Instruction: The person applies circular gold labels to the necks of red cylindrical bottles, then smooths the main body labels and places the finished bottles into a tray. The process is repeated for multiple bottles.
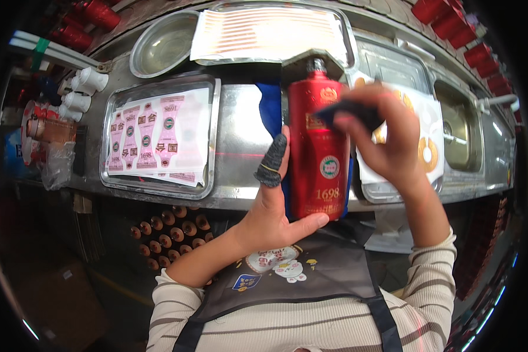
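Observation:
A glossy red bottle (306, 176) with gold lettering and a round green-and-white emblem lies before me, neck pointing away. My left hand (268, 215) grips its lower end, thumb across the base and a finger along the side. That finger wears a dark grey fabric finger cover (273, 160) tied with a rubber band. Blurred, my right hand (398, 136) is bent over the upper front of the bottle. Dark fabric (361, 115) is at its fingers, tip over the gold label; whether it is worn or held is unclear. Blue cloth (269, 105) shows beneath the bottle.
Left, a metal tray (215, 132) holds printed pink label sheets (147, 132). Beyond are a metal basin (163, 48) and a tray of striped sheets (268, 33). Gold label sheets (429, 132) and a sink (462, 132) are right. White bottle-shaped pieces (92, 79) stand far left.

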`<state>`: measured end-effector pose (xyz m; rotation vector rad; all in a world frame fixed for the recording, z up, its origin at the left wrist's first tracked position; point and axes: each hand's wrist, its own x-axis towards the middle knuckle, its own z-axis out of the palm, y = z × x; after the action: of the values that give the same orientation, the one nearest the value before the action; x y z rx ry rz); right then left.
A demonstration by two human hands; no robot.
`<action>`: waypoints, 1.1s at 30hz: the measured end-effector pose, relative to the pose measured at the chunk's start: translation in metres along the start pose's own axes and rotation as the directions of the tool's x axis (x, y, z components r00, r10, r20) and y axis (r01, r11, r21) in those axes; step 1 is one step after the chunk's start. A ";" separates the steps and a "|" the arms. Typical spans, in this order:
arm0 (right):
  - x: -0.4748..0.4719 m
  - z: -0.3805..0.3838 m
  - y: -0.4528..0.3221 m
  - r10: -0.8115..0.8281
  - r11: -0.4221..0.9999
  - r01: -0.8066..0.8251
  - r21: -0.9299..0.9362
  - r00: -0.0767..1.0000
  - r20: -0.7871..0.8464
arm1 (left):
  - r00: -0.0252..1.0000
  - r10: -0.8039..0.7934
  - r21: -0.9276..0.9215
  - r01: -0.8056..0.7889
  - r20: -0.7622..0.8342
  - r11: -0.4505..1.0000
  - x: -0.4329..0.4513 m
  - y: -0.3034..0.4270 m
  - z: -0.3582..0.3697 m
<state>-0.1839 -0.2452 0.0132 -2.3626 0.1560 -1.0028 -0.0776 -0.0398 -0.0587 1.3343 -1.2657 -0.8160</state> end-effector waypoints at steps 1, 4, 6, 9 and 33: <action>0.003 -0.004 0.006 0.179 0.982 -0.182 -0.044 0.981 -0.071 | 1.000 0.001 -0.022 -0.001 0.005 1.000 -0.001 -0.002 0.002; 0.008 -0.002 0.015 -0.124 0.989 0.121 -0.082 0.992 -0.038 | 1.000 0.011 -0.016 -0.011 0.008 1.000 -0.001 -0.002 -0.001; -0.018 -0.002 -0.008 -0.292 0.932 0.311 -0.185 0.949 0.123 | 0.999 -0.046 -0.001 0.046 0.027 0.999 -0.007 0.005 -0.009; -0.076 -0.008 -0.051 -0.355 0.935 0.348 0.069 0.918 0.177 | 0.993 -0.118 -0.197 0.112 -0.018 0.974 -0.021 0.007 -0.006; -0.101 0.016 -0.041 0.711 0.700 -0.602 0.384 0.632 -0.308 | 0.985 -0.105 -0.096 0.092 -0.137 0.991 -0.025 0.003 0.013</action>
<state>-0.2494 -0.1720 -0.0376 -1.5814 0.9540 -1.0591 -0.0956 -0.0181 -0.0630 1.3660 -1.0475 -0.8218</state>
